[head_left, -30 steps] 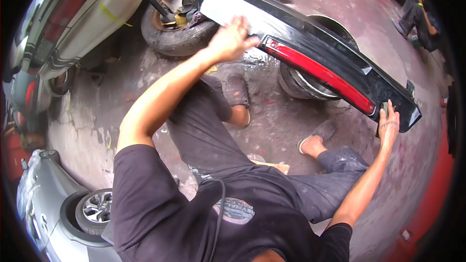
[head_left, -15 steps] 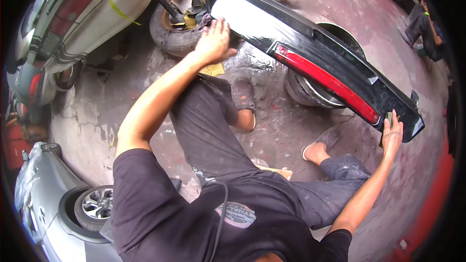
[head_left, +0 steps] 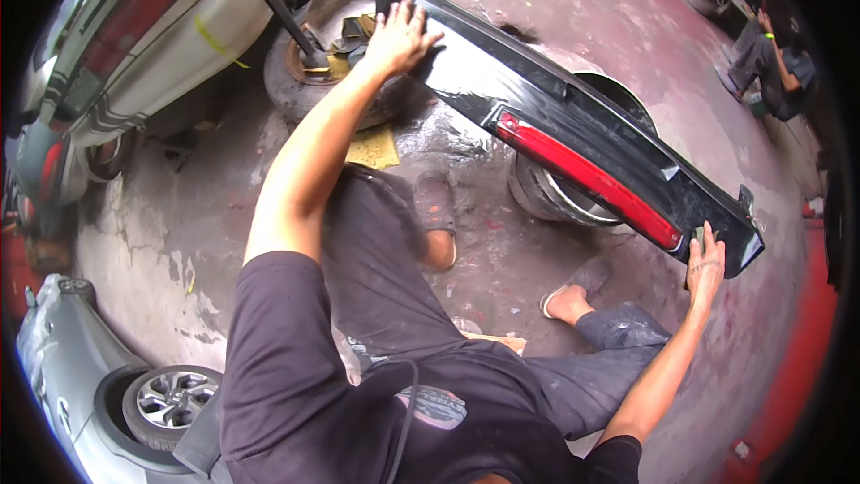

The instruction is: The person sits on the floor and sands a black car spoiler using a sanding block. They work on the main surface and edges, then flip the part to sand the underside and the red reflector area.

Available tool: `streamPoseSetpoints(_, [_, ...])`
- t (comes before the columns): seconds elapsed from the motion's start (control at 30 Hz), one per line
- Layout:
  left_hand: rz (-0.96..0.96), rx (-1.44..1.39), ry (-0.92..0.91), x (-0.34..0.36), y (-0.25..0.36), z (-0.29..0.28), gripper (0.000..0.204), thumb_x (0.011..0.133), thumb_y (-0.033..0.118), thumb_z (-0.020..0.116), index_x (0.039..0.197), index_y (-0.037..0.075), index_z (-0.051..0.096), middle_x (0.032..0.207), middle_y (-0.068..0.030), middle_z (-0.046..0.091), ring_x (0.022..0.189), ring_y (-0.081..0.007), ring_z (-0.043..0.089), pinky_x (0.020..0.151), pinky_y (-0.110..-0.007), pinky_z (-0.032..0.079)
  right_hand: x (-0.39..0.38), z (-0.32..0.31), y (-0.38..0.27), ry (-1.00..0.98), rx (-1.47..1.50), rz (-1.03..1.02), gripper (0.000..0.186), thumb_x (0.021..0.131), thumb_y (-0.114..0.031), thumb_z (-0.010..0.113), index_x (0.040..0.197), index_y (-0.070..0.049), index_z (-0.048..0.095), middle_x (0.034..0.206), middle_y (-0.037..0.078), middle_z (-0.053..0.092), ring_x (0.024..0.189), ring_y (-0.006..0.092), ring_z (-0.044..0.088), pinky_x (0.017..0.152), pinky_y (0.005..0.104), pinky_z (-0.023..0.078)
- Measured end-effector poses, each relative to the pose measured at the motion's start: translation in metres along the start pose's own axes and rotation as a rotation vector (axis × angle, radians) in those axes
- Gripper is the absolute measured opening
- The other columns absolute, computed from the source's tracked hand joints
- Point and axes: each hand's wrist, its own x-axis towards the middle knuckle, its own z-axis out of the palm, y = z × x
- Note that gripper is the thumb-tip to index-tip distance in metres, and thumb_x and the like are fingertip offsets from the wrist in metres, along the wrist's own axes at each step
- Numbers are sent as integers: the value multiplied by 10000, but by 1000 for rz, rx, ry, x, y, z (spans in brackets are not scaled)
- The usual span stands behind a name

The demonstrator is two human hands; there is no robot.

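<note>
A long black car trim panel with a glossy left part and a red light strip lies slantwise in front of me. Beneath its middle is a metal wheel rim. My left hand rests on the glossy left end, palm down with the fingers apart. At the far right end, beside the strip's tip, my right hand presses a small grey-green pad against the panel. The fingers partly hide the pad, so its exact kind does not show.
Left of the panel lies a tyre with yellow and dark scraps in its middle. A yellow sheet is on the stained floor. A silver car and a pale vehicle stand at left. Another person sits at far right.
My left hand has slid up and farther onto the panel's left end. My right hand stays at the right end with the pad. The whole view has shifted slightly.
</note>
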Motion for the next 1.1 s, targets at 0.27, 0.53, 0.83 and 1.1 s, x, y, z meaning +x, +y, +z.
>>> streamPoseSetpoints(0.27, [106, -148, -143, -16, 133, -10, 944, 1068, 697, 373, 1698, 25, 163, 1735, -345, 59, 1625, -480, 79, 1308, -577, 152, -4, 3, 9, 40, -35, -16, 528, 1011, -208, 644, 1534, -169, 581, 1169, 211, 616, 1098, 416, 651, 970, 499, 511])
streamPoseSetpoints(0.53, [85, -162, 66, -6, 90, -1, 804, 1059, 565, 520, 1664, 73, 329, 1751, -250, 183, 1618, -465, 164, 1282, -663, 159, -9, 1, 1, 55, 20, -40, 514, 1010, -165, 648, 1519, -118, 593, 1195, 226, 617, 1113, 422, 652, 978, 497, 512])
streamPoseSetpoints(0.83, [-343, -1303, 299, 57, -104, 14, 876, 934, 224, 847, 1652, 61, 373, 1625, -291, 429, 1428, -303, 528, 1172, -380, 442, 0, 9, 0, 24, 19, -51, 526, 1010, -178, 638, 1527, -104, 581, 1206, 232, 599, 1127, 428, 636, 986, 506, 501])
streamPoseSetpoints(1.1, [-257, -1958, 248, 56, -101, 28, 511, 944, 82, 816, 1426, 85, 647, 1089, -52, 763, 1014, -132, 729, 883, -269, 597, -3, 16, 16, 38, 9, -30, 539, 1005, -201, 643, 1534, -122, 580, 1291, 297, 632, 1209, 457, 612, 1048, 499, 480])
